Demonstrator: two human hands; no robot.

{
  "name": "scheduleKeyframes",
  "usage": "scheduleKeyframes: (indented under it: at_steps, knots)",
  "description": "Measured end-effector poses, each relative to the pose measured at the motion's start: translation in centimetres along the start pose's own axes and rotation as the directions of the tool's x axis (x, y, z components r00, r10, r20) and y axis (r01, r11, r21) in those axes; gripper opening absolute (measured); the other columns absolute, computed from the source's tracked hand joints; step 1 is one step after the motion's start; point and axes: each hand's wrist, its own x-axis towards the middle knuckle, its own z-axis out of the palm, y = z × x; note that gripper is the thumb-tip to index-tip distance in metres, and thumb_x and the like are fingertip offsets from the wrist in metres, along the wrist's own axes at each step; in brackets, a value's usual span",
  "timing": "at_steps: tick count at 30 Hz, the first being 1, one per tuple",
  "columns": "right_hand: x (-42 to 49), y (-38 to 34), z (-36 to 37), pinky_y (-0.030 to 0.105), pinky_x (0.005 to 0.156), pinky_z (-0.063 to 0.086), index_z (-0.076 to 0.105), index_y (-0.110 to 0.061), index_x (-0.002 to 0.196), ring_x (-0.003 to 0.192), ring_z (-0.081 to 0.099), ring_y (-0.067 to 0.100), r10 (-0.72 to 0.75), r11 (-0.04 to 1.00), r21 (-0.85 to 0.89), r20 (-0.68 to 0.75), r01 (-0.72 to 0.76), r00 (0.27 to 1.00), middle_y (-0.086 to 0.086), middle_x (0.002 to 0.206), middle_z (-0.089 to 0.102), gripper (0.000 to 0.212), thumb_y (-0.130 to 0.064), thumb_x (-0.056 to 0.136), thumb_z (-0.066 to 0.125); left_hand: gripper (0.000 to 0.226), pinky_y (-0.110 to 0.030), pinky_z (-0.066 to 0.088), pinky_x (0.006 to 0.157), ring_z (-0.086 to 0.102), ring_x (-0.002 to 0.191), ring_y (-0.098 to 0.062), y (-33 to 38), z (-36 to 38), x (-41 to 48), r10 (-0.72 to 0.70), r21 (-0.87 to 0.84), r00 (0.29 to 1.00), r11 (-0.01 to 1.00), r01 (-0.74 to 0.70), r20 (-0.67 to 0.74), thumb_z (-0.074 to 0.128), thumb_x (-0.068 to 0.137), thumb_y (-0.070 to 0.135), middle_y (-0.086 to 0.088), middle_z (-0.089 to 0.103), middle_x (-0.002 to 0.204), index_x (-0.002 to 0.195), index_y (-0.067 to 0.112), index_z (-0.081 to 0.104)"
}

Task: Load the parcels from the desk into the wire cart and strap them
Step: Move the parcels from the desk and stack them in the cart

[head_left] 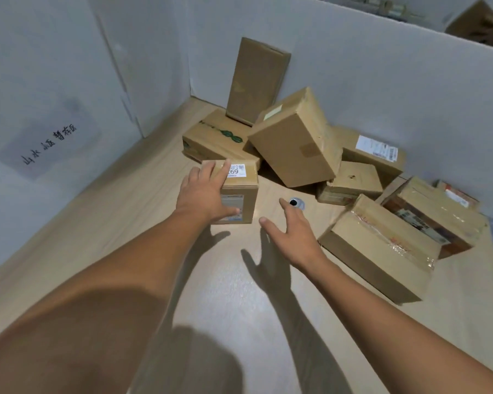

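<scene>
A small cardboard parcel (239,191) with a white label reading 69 stands on the wooden desk (103,223). My left hand (204,194) lies on its left top corner, fingers over the top and thumb down the front face. My right hand (292,234) hovers open above the desk just right of that parcel, fingers spread, touching nothing. Behind lie several more cardboard parcels: a large tilted one (296,140), a tall upright one (256,81) against the wall, and a taped one (376,248) at the right. The wire cart is out of view.
Grey partition walls (382,89) enclose the desk at the back and left. A paper sign (49,143) with handwriting hangs on the left wall. A round cable hole (296,202) sits in the desk beyond my right hand.
</scene>
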Motion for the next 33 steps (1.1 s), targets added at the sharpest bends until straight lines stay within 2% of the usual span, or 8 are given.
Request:
scheduleKeyframes:
  at_steps: [5,9,11,14,17,20,26,33]
  knots:
    - [-1.3,1.1,2.3,0.040,0.119,0.029,0.023,-0.029,0.164,0.156,0.024,0.021,0.067,0.992,0.101,0.088,-0.075,0.994,-0.004,0.169,0.025,0.085,-0.065,0.096,0.057,0.106,-0.051,0.029,0.115,0.030,0.137,-0.033,-0.9,0.0,-1.2,-0.035,0.051,0.993,0.998,0.041,-0.111,0.080,0.067,0.072,-0.009,0.034,0.148,0.151,0.030,0.030]
    - [-3.4,-0.2,4.3,0.030,0.110,0.028,0.022,-0.035,0.163,0.154,0.027,0.017,0.062,0.958,0.273,0.114,-0.091,0.992,-0.006,0.169,0.026,0.084,-0.065,0.095,0.059,0.104,-0.041,0.041,0.105,0.040,0.132,-0.027,-2.4,1.2,-6.0,-0.180,-0.418,0.974,0.902,0.108,-0.135,0.089,0.068,0.057,-0.005,0.045,0.143,0.148,0.019,0.034]
    - [-5.1,-1.3,5.4,0.026,0.107,0.029,0.023,-0.035,0.163,0.152,0.030,0.013,0.053,0.928,0.363,0.109,-0.090,0.993,-0.005,0.167,0.028,0.082,-0.061,0.095,0.062,0.103,-0.037,0.046,0.099,0.048,0.125,-0.020,-3.7,2.3,-11.0,-0.330,-0.687,0.936,0.710,0.158,-0.125,0.090,0.064,0.058,0.002,0.049,0.137,0.145,0.028,0.034]
    - [-8.2,-2.7,7.7,0.029,0.114,0.034,0.022,-0.031,0.164,0.150,0.034,0.010,0.014,0.914,0.393,0.213,-0.099,0.977,-0.004,0.166,0.032,0.082,-0.055,0.097,0.064,0.100,-0.040,0.055,0.102,0.065,0.120,-0.014,-6.1,4.2,-20.7,-0.504,-0.965,0.861,0.186,0.186,0.069,0.090,0.063,0.060,0.006,0.059,0.139,0.144,0.044,0.032]
    - [-12.4,-4.8,10.9,0.044,0.115,0.045,0.030,-0.029,0.160,0.134,0.058,0.012,-0.100,0.928,0.362,0.470,-0.088,0.877,-0.005,0.150,0.056,0.074,-0.045,0.099,0.068,0.097,-0.047,0.061,0.089,0.073,0.113,-0.025,-8.6,6.9,-31.8,-0.589,-0.956,0.757,-0.232,0.178,0.284,0.087,0.070,0.054,0.001,0.069,0.134,0.151,0.041,0.037]
    - [-19.0,-7.6,15.9,0.045,0.108,0.052,0.046,-0.030,0.150,0.121,0.067,0.010,-0.211,0.955,0.296,0.620,0.023,0.756,-0.009,0.136,0.067,0.061,-0.040,0.097,0.073,0.070,-0.040,0.062,0.080,0.072,0.114,-0.019,-10.0,9.2,-43.8,-0.624,-0.891,0.672,-0.436,0.124,0.399,0.079,0.080,0.058,0.007,0.071,0.133,0.142,0.045,0.050]
    - [-35.6,-12.3,25.2,0.012,0.089,0.050,0.053,-0.043,0.134,0.109,0.067,-0.002,-0.368,0.928,0.280,0.789,0.245,0.492,-0.020,0.124,0.068,0.044,-0.038,0.095,0.074,0.058,-0.034,0.060,0.089,0.070,0.120,-0.020,-8.4,11.8,-63.7,-0.887,-0.870,0.274,-0.435,-0.232,0.371,0.074,0.090,0.049,-0.001,0.070,0.135,0.141,0.029,0.055]
    - [-54.8,-16.2,33.0,0.027,0.097,0.049,0.060,-0.039,0.134,0.115,0.058,-0.003,-0.469,0.739,0.353,0.881,0.574,0.063,-0.013,0.123,0.063,0.049,-0.055,0.088,0.067,0.061,-0.036,0.053,0.100,0.068,0.121,-0.017,-5.0,13.6,-82.3,-0.932,-0.900,-0.215,-0.192,-0.392,0.292,0.077,0.089,0.047,0.002,0.071,0.132,0.142,0.026,0.055]
